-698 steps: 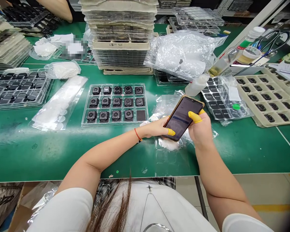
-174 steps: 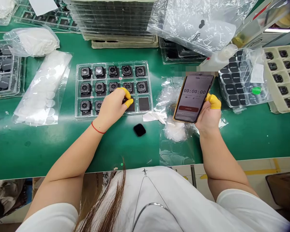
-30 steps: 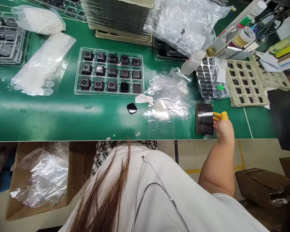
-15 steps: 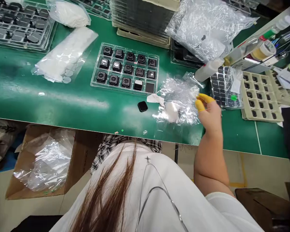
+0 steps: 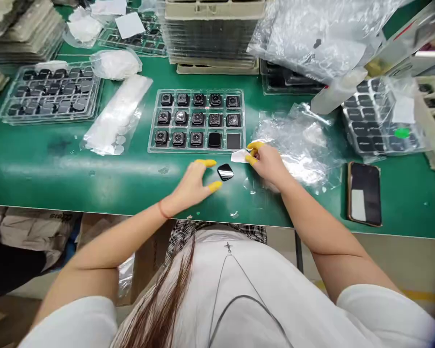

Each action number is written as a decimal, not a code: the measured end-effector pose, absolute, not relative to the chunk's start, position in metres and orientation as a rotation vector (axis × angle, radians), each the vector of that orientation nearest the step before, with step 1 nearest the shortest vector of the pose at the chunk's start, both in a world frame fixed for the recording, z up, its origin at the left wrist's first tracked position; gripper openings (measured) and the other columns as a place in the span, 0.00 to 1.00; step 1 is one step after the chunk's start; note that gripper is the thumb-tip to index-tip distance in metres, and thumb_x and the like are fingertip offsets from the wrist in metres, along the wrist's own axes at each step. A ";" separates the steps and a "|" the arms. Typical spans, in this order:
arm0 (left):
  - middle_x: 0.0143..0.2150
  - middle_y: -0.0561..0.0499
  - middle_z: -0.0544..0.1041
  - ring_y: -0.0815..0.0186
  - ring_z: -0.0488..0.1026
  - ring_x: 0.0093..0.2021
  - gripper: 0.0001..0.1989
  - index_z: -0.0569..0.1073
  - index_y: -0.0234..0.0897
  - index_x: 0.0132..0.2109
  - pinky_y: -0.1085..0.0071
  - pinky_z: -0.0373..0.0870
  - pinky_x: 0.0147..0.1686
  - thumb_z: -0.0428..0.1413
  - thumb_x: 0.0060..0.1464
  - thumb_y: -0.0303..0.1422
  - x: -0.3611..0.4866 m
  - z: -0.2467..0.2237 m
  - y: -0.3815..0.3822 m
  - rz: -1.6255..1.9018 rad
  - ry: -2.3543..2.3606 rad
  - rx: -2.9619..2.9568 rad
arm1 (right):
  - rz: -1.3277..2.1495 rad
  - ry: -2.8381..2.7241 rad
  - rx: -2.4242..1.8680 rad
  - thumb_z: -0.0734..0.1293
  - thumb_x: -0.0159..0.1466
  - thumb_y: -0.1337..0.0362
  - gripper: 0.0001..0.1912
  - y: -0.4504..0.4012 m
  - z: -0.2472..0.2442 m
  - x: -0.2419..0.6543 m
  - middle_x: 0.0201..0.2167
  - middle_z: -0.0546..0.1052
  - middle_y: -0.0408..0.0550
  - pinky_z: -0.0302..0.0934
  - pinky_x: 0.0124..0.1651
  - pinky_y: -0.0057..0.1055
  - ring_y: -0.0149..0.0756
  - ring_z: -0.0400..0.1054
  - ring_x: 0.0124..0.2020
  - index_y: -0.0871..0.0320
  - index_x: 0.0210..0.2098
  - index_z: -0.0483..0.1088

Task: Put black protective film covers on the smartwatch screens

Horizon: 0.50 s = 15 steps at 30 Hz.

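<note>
My left hand [image 5: 191,186] rests on the green mat with its yellow-cotted fingers apart, around a glossy black square watch piece [image 5: 225,171] and not visibly touching it. My right hand [image 5: 268,163] pinches a small white cloth [image 5: 240,156] between its yellow-cotted fingertips, just beside crumpled clear plastic [image 5: 297,150]. Behind them is a clear tray of black watch bodies [image 5: 197,121]. One slot of that tray holds a flat black piece [image 5: 214,139], and the slot next to it [image 5: 234,141] holds a dark square. A smartphone [image 5: 364,193] lies face up on the mat at right.
A tall stack of trays [image 5: 210,34] and a large plastic bag [image 5: 319,34] stand behind. A white bottle [image 5: 339,92], a bag of black pads [image 5: 380,116], a strip of round films [image 5: 118,113] and a tray of black parts [image 5: 50,92] surround the work area.
The phone has left my right hand and now lies on the mat at right. My right hand has moved left onto the white cloth, and my left hand has come back beside the black piece.
</note>
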<state>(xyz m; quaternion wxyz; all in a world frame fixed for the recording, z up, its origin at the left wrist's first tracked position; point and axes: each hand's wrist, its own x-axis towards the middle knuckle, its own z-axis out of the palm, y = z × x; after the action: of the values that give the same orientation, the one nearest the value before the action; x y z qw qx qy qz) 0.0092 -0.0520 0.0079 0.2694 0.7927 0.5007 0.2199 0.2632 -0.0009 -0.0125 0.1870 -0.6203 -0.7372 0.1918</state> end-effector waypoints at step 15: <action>0.51 0.45 0.75 0.61 0.73 0.47 0.25 0.65 0.39 0.56 0.63 0.71 0.48 0.61 0.53 0.38 0.037 -0.021 -0.021 0.579 1.094 1.960 | 0.540 -2.217 -1.141 0.68 0.65 0.60 0.08 -0.027 -0.002 0.257 0.39 0.75 0.49 0.58 0.46 0.42 0.41 0.66 0.41 0.54 0.31 0.74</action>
<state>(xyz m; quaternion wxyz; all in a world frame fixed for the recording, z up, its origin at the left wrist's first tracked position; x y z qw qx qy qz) 0.0366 -0.0214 -0.0213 0.4001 0.7749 0.4326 0.2288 0.2571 -0.0268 -0.0022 0.2911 -0.4278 -0.8315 0.2024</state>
